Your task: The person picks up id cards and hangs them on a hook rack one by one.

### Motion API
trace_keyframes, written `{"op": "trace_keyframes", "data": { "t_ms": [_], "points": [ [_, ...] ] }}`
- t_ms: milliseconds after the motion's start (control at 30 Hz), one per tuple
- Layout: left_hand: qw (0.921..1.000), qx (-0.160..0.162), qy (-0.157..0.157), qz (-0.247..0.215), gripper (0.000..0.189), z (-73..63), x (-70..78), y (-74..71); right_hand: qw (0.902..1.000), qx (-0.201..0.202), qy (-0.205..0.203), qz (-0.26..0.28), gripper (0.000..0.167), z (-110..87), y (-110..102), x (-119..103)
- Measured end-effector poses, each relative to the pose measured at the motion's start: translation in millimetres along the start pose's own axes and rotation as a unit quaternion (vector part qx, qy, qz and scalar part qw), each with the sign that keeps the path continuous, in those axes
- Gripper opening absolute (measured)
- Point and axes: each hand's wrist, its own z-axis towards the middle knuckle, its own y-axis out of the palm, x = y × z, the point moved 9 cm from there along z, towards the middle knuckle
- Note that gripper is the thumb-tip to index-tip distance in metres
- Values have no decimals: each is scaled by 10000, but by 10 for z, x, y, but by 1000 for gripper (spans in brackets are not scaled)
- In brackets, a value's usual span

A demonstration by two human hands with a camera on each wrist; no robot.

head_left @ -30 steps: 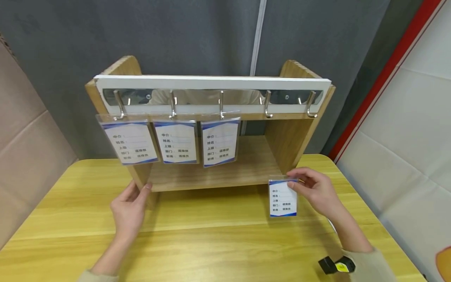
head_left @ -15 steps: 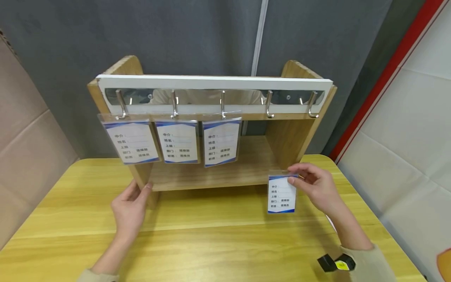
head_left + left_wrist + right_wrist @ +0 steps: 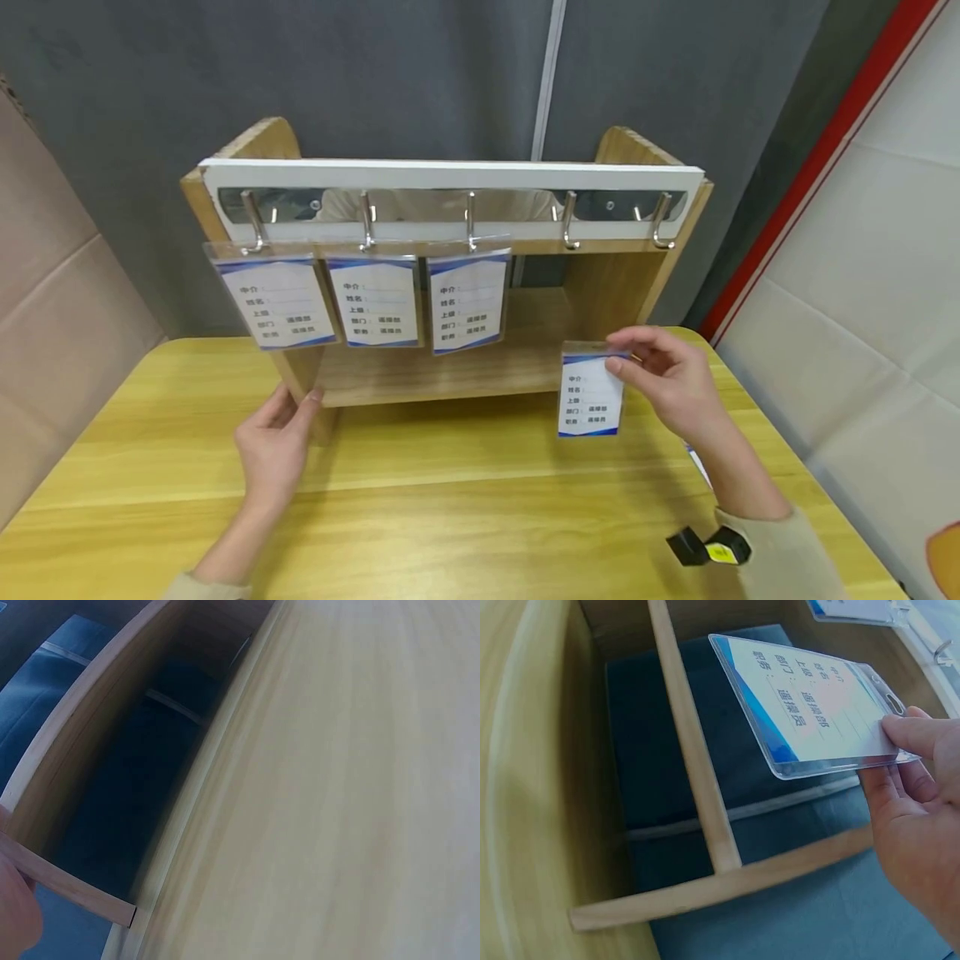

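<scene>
My right hand [image 3: 667, 383] pinches a clear-sleeved name badge [image 3: 590, 398] by its upper right corner, thumb in front. The badge hangs upright before the right end of a wooden shelf's [image 3: 450, 387] lower board. In the right wrist view the same badge [image 3: 802, 712] shows its slot near the thumb. My left hand [image 3: 273, 446] grips the shelf's lower left corner, thumb on the board's front edge. Three more badges, a left one [image 3: 277, 304], a middle one [image 3: 373, 302] and a right one [image 3: 468, 302], hang from the shelf's first three hooks.
A white rail with several metal hooks runs along the shelf's top front; the fourth hook [image 3: 570, 221] and the rightmost hook [image 3: 662, 222] are bare. Another card [image 3: 699, 463] lies partly hidden under the right forearm on the wooden table [image 3: 450, 517]. A grey partition [image 3: 420, 75] stands behind.
My right hand has lifted the badge upward and slightly left, toward the shelf. The left hand keeps its hold on the lower left corner. The three hanging badges stay in place.
</scene>
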Motion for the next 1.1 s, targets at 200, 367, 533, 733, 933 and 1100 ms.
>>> {"op": "trace_keyframes", "data": {
  "t_ms": [200,367,533,733,933,1100],
  "points": [
    [10000,-35,33,33,39,7,-8,0,9990,61,-283,353,32,67,66,-151],
    [10000,-25,78,54,38,-4,11,3,9963,29,-627,595,34,129,116,-295],
    [9999,-11,102,33,38,-7,20,1,9925,-8,-963,747,36,190,144,-406],
    [9999,5,108,27,38,-5,25,0,9915,12,-1143,629,37,224,144,-471],
    [10000,3,11,18,39,-7,18,-6,9920,130,-1159,483,35,249,133,-529],
    [10000,-7,24,57,39,-5,18,-6,9913,173,-1197,525,33,289,146,-597]
  ]
}}
